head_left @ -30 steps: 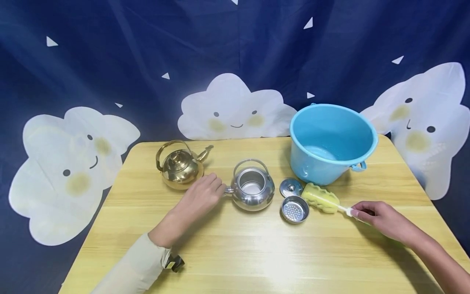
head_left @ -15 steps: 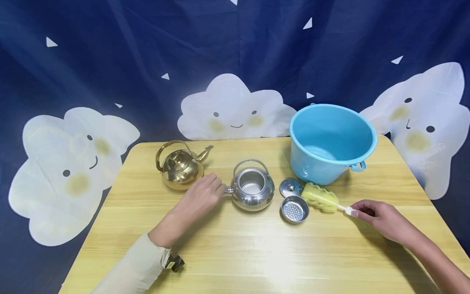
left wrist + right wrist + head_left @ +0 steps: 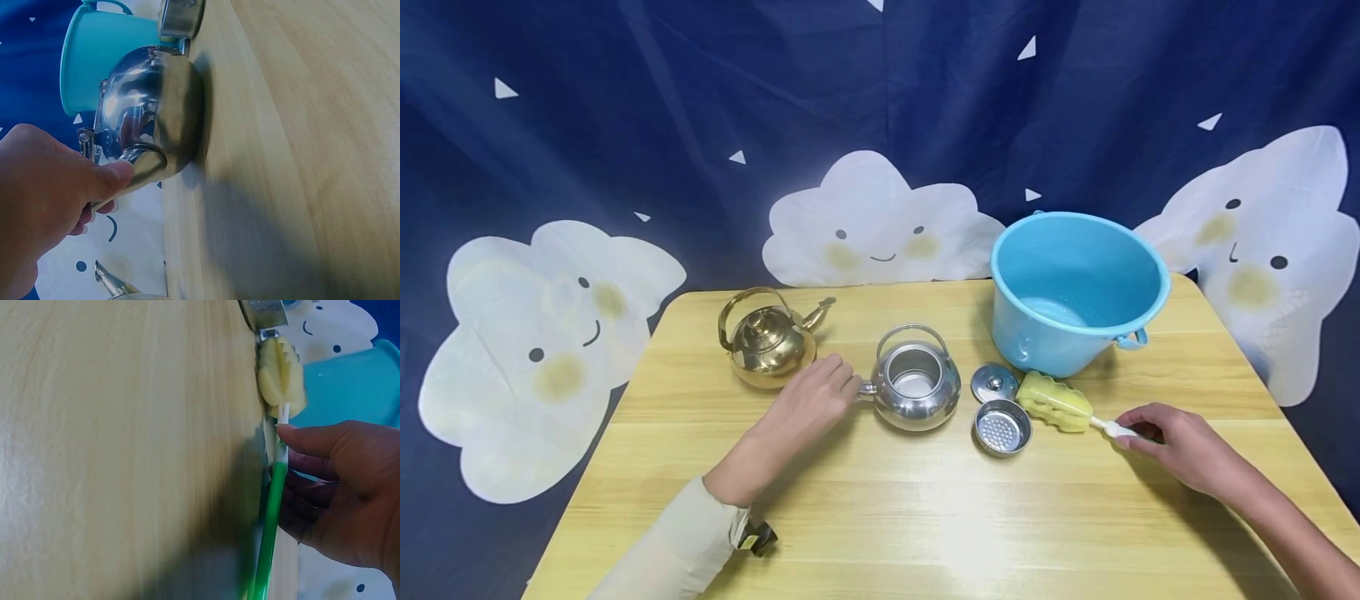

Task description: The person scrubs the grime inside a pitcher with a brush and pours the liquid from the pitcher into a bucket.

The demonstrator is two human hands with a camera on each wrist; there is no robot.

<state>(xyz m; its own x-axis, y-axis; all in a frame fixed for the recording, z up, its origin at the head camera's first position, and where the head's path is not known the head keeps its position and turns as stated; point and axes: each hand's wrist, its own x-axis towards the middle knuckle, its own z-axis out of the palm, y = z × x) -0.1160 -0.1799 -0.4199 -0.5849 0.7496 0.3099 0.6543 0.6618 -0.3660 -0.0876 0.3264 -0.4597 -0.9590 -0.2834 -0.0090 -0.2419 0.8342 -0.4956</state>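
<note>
My left hand (image 3: 816,396) pinches the spout of a silver teapot (image 3: 917,408), which stands lidless on the table with its hoop handle upright. In the left wrist view the thumb lies along the spout (image 3: 145,164). At the right, my right hand (image 3: 1187,446) holds a sponge bottle brush (image 3: 1056,402) by its handle, between thumb and fingers. The handle is white near the yellow sponge head and green (image 3: 271,531) further back. Beside the sponge head lie the round silver lid (image 3: 995,384) and a perforated strainer cup (image 3: 1002,427).
A blue bucket (image 3: 1060,337) stands behind the brush at the back right. To the left of the silver teapot sits a gold teapot (image 3: 771,346) with its lid on. The wooden table (image 3: 865,525) ends at a dark blue curtain (image 3: 700,100) printed with clouds.
The right hand and the brush handle have shifted very slightly, with the brush turning a little in the fingers. My left hand and the silver teapot have stayed still.
</note>
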